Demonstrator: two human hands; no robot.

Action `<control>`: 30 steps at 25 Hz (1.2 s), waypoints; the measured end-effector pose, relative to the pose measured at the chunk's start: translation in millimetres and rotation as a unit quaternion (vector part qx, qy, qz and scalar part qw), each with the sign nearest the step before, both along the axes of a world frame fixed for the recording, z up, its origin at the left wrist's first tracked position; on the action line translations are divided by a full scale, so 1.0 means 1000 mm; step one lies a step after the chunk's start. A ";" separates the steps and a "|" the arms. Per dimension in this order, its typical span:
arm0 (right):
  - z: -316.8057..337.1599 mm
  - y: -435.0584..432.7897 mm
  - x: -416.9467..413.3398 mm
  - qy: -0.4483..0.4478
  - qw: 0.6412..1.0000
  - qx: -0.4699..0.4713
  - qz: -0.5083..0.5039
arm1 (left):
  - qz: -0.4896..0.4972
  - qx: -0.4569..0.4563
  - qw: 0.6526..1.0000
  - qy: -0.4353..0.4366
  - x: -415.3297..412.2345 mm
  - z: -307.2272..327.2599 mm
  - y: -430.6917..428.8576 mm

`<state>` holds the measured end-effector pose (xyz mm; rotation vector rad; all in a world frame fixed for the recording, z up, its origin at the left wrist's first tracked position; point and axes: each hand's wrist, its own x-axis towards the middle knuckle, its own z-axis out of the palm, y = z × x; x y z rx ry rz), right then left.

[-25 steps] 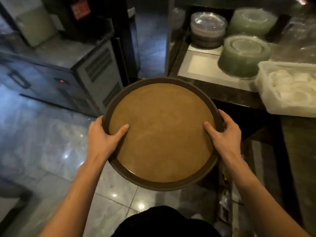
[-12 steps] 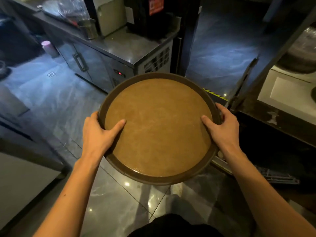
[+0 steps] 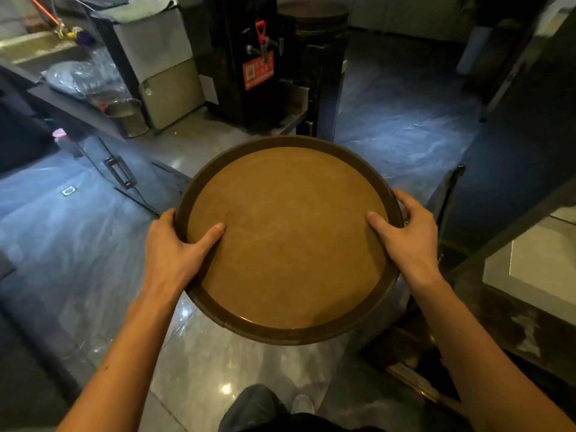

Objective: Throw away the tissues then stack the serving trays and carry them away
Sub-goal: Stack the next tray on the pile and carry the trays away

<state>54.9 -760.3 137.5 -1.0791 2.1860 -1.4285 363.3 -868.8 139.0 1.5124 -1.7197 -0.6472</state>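
Note:
I carry a round brown serving tray (image 3: 288,238) level in front of my body, above a glossy tiled floor. Its inside is a lighter brown mat with nothing on it, and its rim is dark. Whether other trays sit under it is hidden. My left hand (image 3: 174,251) grips the left rim, thumb on the mat. My right hand (image 3: 408,238) grips the right rim the same way. No tissues are in view.
A steel counter (image 3: 174,145) with a metal pot (image 3: 127,118) and a dark dispenser (image 3: 255,63) stands ahead left. A dark shelf unit (image 3: 511,244) runs along the right. An open floor passage (image 3: 402,113) lies ahead right. My foot (image 3: 258,406) shows below.
The view has swung left, away from the shelf with stacked plates, toward the steel counter and dispenser. Both hands keep the same grip on the tray.

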 end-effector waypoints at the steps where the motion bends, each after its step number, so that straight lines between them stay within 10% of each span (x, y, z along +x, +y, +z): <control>1: 0.004 -0.017 -0.013 0.002 1.000 0.003 -0.005 | -0.010 -0.002 1.000 0.005 -0.015 0.003 -0.021; 18: 0.064 -0.352 -0.220 0.002 0.984 -0.009 -0.177 | -0.161 -0.028 0.986 0.018 -0.267 0.055 -0.451; 30: 0.081 -0.602 -0.475 0.013 0.996 -0.038 -0.079 | -0.058 0.007 0.994 0.091 -0.474 0.062 -0.634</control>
